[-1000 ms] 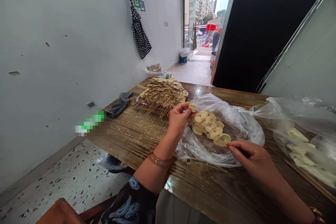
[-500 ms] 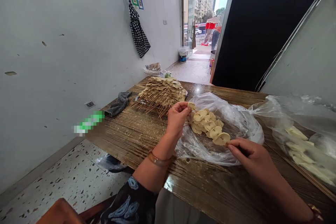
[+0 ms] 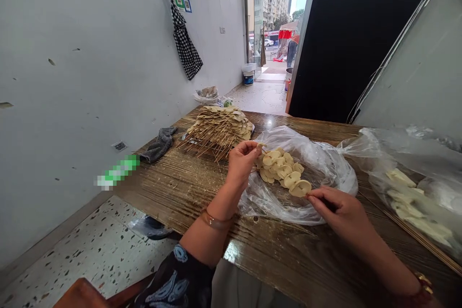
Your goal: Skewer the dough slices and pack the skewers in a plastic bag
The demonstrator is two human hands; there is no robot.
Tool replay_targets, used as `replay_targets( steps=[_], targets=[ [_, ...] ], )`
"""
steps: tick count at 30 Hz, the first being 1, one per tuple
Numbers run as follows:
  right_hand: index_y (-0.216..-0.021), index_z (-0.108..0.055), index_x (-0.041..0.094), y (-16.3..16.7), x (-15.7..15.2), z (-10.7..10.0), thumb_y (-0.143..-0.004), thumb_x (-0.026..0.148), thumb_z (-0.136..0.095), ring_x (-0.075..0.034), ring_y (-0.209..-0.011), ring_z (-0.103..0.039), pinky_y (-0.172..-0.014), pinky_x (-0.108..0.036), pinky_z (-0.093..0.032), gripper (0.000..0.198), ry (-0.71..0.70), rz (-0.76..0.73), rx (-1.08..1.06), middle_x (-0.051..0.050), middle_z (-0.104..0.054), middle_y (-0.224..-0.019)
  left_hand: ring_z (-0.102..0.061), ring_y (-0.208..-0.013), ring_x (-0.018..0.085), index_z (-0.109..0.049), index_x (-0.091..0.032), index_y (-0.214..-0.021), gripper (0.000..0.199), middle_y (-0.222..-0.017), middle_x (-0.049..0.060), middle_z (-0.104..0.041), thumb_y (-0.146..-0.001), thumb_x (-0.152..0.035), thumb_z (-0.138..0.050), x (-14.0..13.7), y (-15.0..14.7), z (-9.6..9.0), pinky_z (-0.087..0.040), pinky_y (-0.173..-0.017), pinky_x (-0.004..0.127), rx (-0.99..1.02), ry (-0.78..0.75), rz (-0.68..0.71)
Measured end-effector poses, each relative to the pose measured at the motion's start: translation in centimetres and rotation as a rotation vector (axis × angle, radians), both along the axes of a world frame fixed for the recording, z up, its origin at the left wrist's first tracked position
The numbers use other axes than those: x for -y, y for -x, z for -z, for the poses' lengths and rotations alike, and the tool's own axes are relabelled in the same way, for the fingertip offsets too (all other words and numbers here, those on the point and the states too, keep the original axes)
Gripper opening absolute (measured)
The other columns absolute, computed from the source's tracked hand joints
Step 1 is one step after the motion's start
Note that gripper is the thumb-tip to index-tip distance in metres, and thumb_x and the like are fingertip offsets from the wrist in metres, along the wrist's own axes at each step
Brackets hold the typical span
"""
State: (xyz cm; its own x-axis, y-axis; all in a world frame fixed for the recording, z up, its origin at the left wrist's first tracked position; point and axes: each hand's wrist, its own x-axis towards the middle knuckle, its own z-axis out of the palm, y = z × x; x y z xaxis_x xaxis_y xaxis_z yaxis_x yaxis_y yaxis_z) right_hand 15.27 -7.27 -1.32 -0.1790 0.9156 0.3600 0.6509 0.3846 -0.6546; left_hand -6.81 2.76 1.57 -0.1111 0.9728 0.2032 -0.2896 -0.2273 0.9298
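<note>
Left hand: By the left hand [image 3: 241, 161], one thin slice [image 3: 262, 145] is pinched between the thumb and the forefinger; the other fingers are curled inward, so the hand is nearly closed. The slice is held up at the left of the loaded skewer, apart from it.
Right hand: By the right hand [image 3: 341, 211], the near end of the loaded skewer [image 3: 300, 188] is pinched between the thumb and the forefinger, just behind the last slice. The remaining fingers are folded under the palm, and how tightly cannot be told.
Loaded skewer: It is pointed away from the right hand, toward the upper left, and several round slices are threaded along it. Its far end cannot be clearly made out.
Loose slices: The loose slices [image 3: 267, 176] are seen below and beside the skewer, over the open bag [image 3: 337, 171], which is spread on the table [image 3: 173, 187].
Heap: Finished skewers [image 3: 222, 127] are piled beyond the left hand, with the sticks pointed to the near left.
Left edge: A grey cloth [image 3: 160, 145] is laid there.
Right side: Pale pieces are contained in a clear bag [image 3: 407, 199]; bare sticks [image 3: 415, 232] are placed before it.
</note>
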Motion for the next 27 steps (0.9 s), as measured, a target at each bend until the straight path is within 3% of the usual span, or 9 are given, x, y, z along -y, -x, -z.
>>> replay_targets(
  steps=[14,27],
  targets=[
    [-0.075,-0.070,0.023,0.13,0.08,-0.40,-0.087,0.033,-0.052,-0.018,-0.069,-0.066,-0.063,-0.028,-0.051,0.024,-0.028,0.003,-0.010,-0.003,-0.072,-0.075,-0.059,-0.057,0.009,-0.064,-0.015,-0.076,0.027,-0.068,-0.001,-0.064,-0.057,-0.026,-0.079,-0.29,0.40,0.07,-0.043,-0.054,0.020,0.134,0.143,0.085],
    [-0.075,-0.069,0.023,0.21,0.00,-0.67,-0.085,0.033,-0.052,-0.018,-0.068,-0.067,-0.062,-0.028,-0.052,0.022,-0.027,0.007,0.001,-0.002,-0.072,-0.074,-0.056,-0.053,0.007,-0.063,-0.013,-0.075,0.024,-0.062,-0.002,-0.060,-0.061,-0.026,-0.077,-0.23,0.52,0.03,-0.039,-0.048,0.018,0.154,0.144,0.093]
  ],
)
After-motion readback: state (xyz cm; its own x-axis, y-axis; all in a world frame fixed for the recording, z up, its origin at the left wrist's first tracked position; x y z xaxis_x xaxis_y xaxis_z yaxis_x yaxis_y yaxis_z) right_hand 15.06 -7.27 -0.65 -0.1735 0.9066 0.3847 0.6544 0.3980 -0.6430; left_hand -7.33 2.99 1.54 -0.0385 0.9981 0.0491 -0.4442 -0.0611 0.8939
